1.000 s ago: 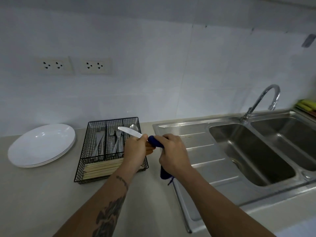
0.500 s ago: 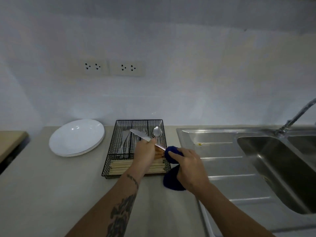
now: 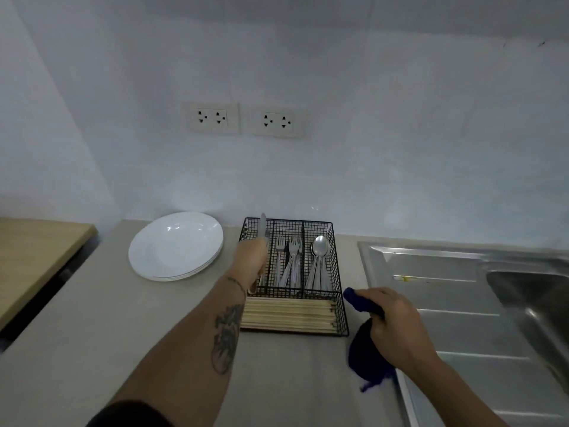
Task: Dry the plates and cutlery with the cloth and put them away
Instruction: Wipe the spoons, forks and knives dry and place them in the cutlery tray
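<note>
The left hand (image 3: 253, 257) holds a table knife (image 3: 263, 234) by its handle. The blade points away, over the left slot of the black wire cutlery tray (image 3: 338, 291). Just right of the knife, forks (image 3: 291, 260) lie in the middle slot and spoons (image 3: 320, 257) lie in the right slot. Closer than the hand, wooden chopsticks (image 3: 288, 314) lie across the front slot. Left of the tray sits a stack of white plates (image 3: 175, 246) on the counter (image 3: 77, 334). The right hand (image 3: 391, 322) is right of the tray, fingers curled around a dark blue cloth (image 3: 365, 352). Beyond that hand is the steel sink (image 3: 462, 288).
</note>
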The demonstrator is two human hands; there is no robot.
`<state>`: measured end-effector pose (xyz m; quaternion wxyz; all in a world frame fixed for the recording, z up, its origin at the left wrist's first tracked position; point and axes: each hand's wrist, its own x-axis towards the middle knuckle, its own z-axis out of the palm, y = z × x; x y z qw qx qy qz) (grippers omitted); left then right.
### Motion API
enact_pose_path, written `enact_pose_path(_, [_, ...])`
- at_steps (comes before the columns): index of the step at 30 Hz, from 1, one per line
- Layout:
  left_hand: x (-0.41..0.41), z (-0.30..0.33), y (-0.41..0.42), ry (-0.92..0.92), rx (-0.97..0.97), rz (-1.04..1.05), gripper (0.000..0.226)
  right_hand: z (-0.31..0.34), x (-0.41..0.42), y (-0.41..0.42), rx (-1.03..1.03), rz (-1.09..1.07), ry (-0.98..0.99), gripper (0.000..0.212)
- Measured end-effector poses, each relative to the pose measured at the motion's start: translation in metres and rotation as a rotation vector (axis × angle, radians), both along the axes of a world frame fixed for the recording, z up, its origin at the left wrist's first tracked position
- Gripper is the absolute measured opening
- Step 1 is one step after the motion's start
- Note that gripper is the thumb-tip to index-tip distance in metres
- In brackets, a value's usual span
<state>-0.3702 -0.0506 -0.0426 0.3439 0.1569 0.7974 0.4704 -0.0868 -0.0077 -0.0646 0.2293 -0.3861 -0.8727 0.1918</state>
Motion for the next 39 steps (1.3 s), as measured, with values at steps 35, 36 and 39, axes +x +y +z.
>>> enact_pose_path(35, [0.033, -0.024, 0.006, 0.429, 0.005, -0.25, 0.037, 0.007, 0.006, -0.008, -0.208, -0.123, 0.156, 0.051])
enact_pose_path(36, [0.044, -0.019, 0.007, 0.408, 0.029, -0.276, 0.035, 0.009, 0.009, -0.009, -0.212, -0.134, 0.168, 0.051])
enact_pose_path(39, [0.074, -0.009, 0.01, 0.333, 0.081, -0.324, 0.031, 0.012, 0.02, -0.016, -0.216, -0.166, 0.196, 0.05])
